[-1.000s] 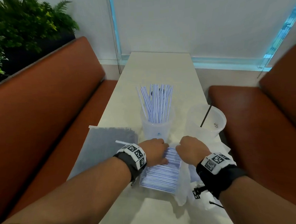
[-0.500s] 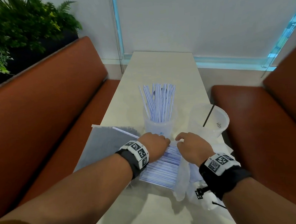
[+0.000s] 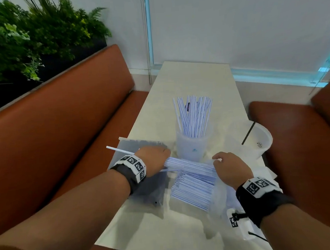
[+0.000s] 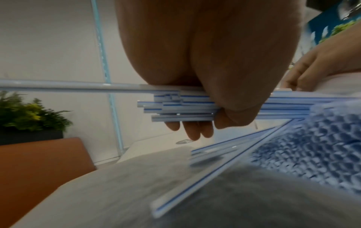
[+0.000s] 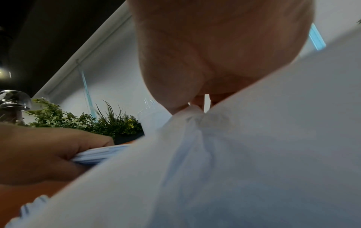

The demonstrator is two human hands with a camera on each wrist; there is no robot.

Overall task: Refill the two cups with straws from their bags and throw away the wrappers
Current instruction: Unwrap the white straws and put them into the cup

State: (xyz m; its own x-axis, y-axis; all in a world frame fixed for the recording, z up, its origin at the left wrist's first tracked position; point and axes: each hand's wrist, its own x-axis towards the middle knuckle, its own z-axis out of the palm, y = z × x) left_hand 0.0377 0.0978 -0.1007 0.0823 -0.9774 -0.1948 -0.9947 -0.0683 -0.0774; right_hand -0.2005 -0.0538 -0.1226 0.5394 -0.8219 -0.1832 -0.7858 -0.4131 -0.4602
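My left hand (image 3: pixel 158 158) grips a bundle of blue-striped white straws (image 3: pixel 189 165) and holds it level just above the table; the left wrist view shows fingers and thumb curled round the straw bundle (image 4: pixel 185 106). My right hand (image 3: pixel 228 167) pinches the edge of the clear plastic bag (image 3: pixel 218 197) at the bundle's far end, and the bag (image 5: pixel 254 154) fills the right wrist view. More straws (image 3: pixel 193 190) lie in the bag on the table. Behind stands a clear cup (image 3: pixel 192 144) full of straws. A second clear cup (image 3: pixel 259 138) at the right holds one thin black straw.
A grey flat bag (image 3: pixel 148 189) lies under my left wrist. The pale table (image 3: pixel 192 80) runs away between two orange benches (image 3: pixel 64 127). A planter with greenery (image 3: pixel 29 40) sits behind the left bench. White crumpled plastic (image 3: pixel 244 228) lies near the front right edge.
My left hand has closed round a bunch of straws and drawn it leftward and up out of the bag. The right hand shifted right along the bag's edge.
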